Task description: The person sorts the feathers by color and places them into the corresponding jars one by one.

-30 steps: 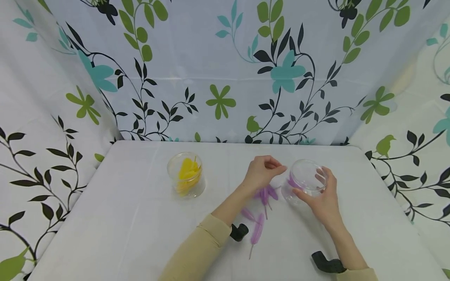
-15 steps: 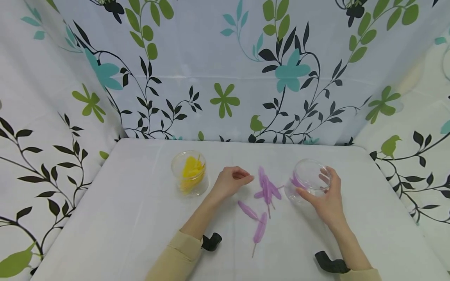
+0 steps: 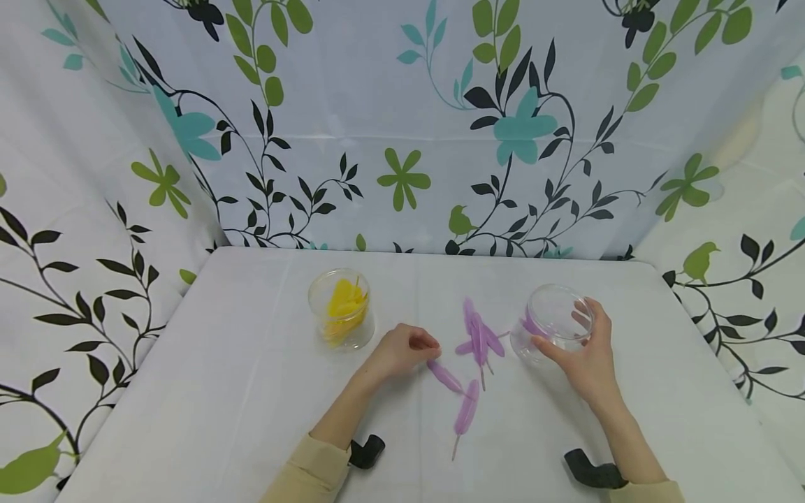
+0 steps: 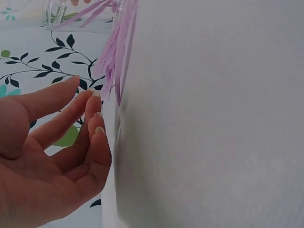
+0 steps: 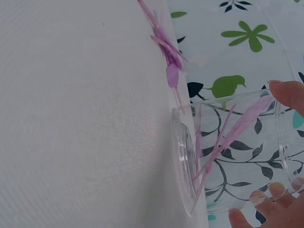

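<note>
My left hand (image 3: 405, 349) hovers low over the table, fingers gently bent. Its fingertips lie beside the end of a purple feather (image 3: 444, 376); whether they touch it I cannot tell. In the left wrist view, thumb and fingertips stand apart with nothing between them. Another purple feather (image 3: 466, 412) crosses that one's lower end. Between my hands lies a small pile of purple feathers (image 3: 479, 340). My right hand (image 3: 585, 349) grips the rim of a clear glass jar (image 5: 228, 183), thumb on the near side. Several purple feathers (image 5: 249, 121) lean inside the jar, which stands upright.
A second clear jar (image 3: 318, 318) holding yellow feathers (image 3: 344, 304) stands left of my left hand. Dark curved mounts sit at my left wrist (image 3: 367, 452) and right wrist (image 3: 594, 470). A patterned curtain (image 3: 402, 126) hangs behind the white table (image 3: 239, 391).
My left hand has moved from near the right jar leftward and down, past the feather pile, to the lower feather's end. The right hand keeps its grip on the jar. The view shifted slightly.
</note>
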The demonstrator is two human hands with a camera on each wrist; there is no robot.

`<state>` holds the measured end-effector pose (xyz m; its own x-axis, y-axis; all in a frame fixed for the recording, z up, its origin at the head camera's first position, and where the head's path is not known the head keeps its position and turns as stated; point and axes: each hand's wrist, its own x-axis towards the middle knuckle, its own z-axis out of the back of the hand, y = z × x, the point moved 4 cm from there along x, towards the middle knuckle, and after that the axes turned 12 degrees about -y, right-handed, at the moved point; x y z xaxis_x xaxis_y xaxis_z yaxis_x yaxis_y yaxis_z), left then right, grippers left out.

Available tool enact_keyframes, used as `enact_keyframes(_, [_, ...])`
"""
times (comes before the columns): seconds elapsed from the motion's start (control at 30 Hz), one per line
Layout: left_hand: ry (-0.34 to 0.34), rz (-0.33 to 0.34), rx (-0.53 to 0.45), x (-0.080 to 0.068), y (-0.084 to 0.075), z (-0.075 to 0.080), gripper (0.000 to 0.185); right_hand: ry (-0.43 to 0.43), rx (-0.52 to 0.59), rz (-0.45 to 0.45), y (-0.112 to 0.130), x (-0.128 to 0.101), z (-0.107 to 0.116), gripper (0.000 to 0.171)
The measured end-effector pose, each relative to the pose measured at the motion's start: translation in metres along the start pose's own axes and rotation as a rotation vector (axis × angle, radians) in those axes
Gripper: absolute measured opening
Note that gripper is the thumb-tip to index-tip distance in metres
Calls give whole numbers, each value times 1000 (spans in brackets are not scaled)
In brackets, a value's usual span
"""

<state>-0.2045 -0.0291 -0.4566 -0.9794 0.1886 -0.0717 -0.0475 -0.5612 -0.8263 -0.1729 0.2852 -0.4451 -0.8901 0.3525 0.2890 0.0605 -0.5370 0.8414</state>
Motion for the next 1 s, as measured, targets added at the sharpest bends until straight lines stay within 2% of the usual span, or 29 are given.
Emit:
enact_keyframes(0.23, [21, -48, 75, -4, 3, -6, 10, 7, 3, -15, 3, 0, 0, 110])
enact_keyframes(0.53, [7, -16, 121, -5, 3, -12, 7, 4, 4, -17, 3, 1, 1, 109])
enact_keyframes(0.7, [-7, -38, 150, -7, 1, -14, 10, 3, 4, -14, 3, 2, 2, 109])
enact_keyframes(0.83, [-1, -76, 182, -8, -1, -14, 10, 3, 10, -18, 3, 2, 2, 109])
enact_keyframes(1.0, [5, -69, 165, -8, -1, -8, 7, 3, 15, -19, 2, 1, 1, 109])
